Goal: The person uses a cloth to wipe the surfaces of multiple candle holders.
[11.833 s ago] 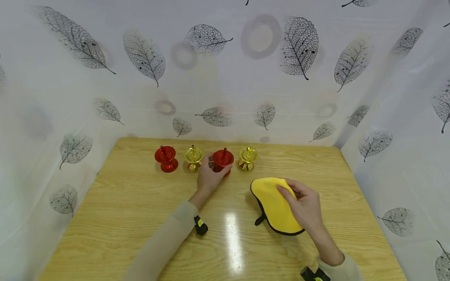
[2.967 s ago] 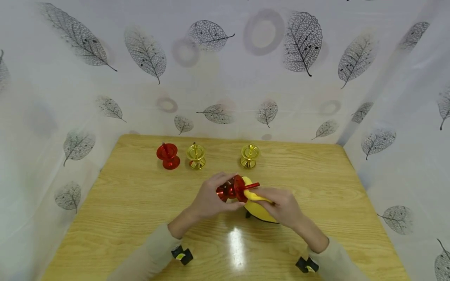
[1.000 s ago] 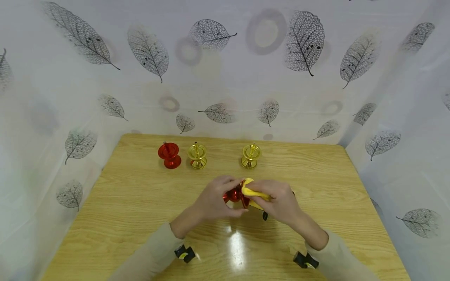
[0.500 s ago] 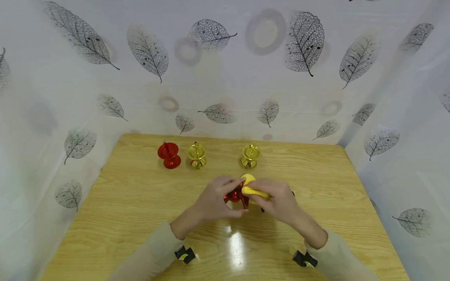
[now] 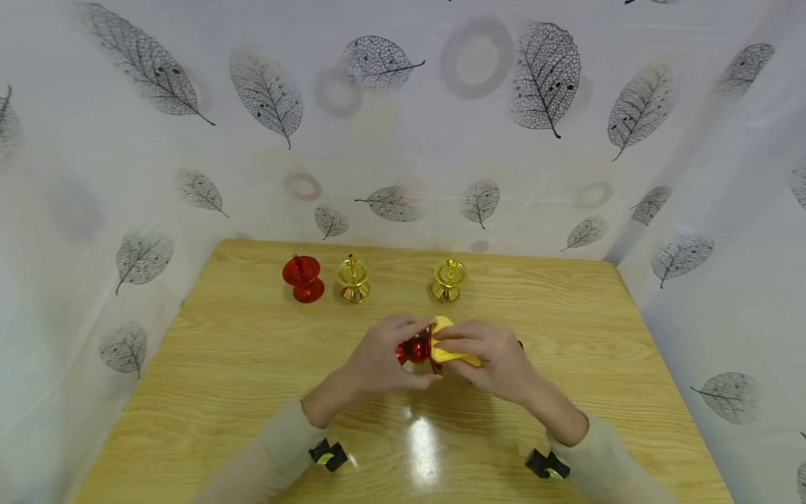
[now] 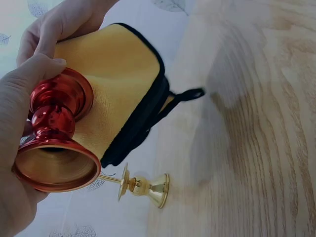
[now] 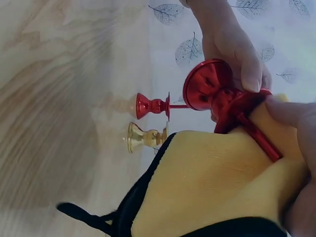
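Observation:
My left hand grips a red metal candle holder above the middle of the table, tipped on its side with its base toward the palm. In the left wrist view its hollow base faces the camera. My right hand pinches a yellow cloth with black edging and presses it against the holder's dish. The red spike lies along the cloth in the right wrist view. Below hangs the cloth's black loop.
Along the back of the wooden table stand another red candle holder and two gold candle holders, one left of centre and one farther right. Behind them hangs a leaf-patterned curtain.
The held red candle holder has left the back row, come forward and been tipped sideways. The cloth has moved left onto its dish; lately the right fingers have shifted and spread over it.

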A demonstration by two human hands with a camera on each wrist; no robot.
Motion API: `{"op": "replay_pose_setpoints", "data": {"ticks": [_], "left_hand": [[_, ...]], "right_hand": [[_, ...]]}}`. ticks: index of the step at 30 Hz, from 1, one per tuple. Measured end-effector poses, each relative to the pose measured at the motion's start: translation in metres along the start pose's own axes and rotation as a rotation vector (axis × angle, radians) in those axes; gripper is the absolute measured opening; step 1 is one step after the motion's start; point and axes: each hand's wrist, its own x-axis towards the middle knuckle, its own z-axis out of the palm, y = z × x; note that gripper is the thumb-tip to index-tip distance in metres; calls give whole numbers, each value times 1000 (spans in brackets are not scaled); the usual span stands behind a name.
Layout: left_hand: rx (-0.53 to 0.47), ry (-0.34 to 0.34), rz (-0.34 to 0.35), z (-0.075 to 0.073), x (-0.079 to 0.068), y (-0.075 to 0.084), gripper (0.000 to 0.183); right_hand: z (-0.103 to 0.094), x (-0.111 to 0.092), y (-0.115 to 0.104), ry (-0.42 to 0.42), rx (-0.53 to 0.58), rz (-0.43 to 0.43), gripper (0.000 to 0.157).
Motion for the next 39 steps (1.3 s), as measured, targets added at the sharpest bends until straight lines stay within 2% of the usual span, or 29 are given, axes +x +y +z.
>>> {"op": "replay_pose_setpoints", "data": {"ticks": [4,7,9,12,14,21,25,27,31,35,39], "left_hand": [[-131,-43,-76,-2,-1,0,72],[-178,-63,-98,-1,-1,1,70],[-179,-64,-94,-1,0,1,71],[-140,-50,-71,-2,1,2,74],[-97,-38,-58,-3,1,2,76],[22,-9,-52,-4,-1,0,78],[31,13,-56,-3,-3,-3,78],[23,20,-63,-2,-4,-3,78],[-24,34,-93,-2,-5,-4,77],[-143,59,-154,-3,-7,-4,74],[-264,103,-210,-3,-8,-4,72]], "right_hand": [[-7,1,0,-66,-95,-135,29],[-11,2,-1,-92,-109,-163,38],[-11,2,-1,-87,-100,-146,39],[-9,0,0,-61,-37,-73,35],[-8,-1,2,-53,36,7,32],[-8,-8,5,-84,439,366,35],[-12,-14,10,-82,599,463,37],[-13,-17,12,-77,638,490,36],[-15,-19,15,-55,617,562,33],[-16,-21,13,-11,567,641,32],[-16,-23,12,53,540,672,31]]}}
